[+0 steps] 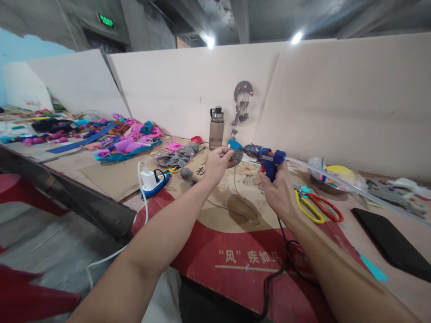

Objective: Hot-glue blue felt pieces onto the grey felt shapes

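My left hand point(218, 165) pinches a small grey felt piece point(237, 155), with a blue piece point(235, 144) at its top edge. From the grey piece a thin grey yarn point(235, 179) hangs down and loops over the brown and red cardboard point(208, 220). My right hand point(278, 190) is wrapped round the handle of a blue glue gun point(266, 157), whose nozzle points left and meets or nearly meets the felt. A long clear glue stick point(336, 180) sticks out of the gun's back, and its black cord point(286, 242) runs down over the cardboard.
Behind stand a bottle point(216, 129) and a grey moon-shaped hanging ornament point(243, 92). Scissors point(316, 206), a black phone point(392, 240) and a metal bowl point(332, 186) lie right. Left are a blue power strip point(156, 186), grey felt pieces point(175, 157) and colourful felt point(129, 139).
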`<action>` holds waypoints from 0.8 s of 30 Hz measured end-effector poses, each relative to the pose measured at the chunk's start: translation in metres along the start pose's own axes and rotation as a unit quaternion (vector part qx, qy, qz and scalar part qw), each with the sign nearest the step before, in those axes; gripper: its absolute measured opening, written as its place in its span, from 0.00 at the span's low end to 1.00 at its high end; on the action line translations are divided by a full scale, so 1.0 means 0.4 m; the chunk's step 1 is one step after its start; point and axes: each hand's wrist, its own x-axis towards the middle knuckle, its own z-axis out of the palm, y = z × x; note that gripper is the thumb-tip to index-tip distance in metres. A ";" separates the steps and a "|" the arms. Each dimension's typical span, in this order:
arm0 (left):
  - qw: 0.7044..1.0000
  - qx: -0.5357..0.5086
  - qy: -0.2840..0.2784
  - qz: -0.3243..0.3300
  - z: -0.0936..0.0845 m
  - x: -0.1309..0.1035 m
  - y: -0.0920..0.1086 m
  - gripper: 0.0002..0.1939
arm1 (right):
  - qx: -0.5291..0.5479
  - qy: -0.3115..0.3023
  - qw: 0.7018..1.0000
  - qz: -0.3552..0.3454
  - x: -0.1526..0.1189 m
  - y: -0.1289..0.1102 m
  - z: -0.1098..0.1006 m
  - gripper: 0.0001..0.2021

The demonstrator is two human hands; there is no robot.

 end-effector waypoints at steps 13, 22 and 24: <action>1.000 -0.012 0.001 -0.002 -0.002 -0.002 0.006 0.03 | -0.005 0.015 0.999 0.039 0.003 0.022 -0.003 0.22; 0.998 -0.041 0.010 -0.040 0.004 -0.007 0.007 0.04 | 0.232 -0.063 0.914 0.326 0.014 0.076 0.025 0.11; 0.998 -0.039 0.007 -0.039 0.007 -0.009 0.007 0.05 | 0.196 -0.104 0.903 0.368 0.014 0.106 0.032 0.08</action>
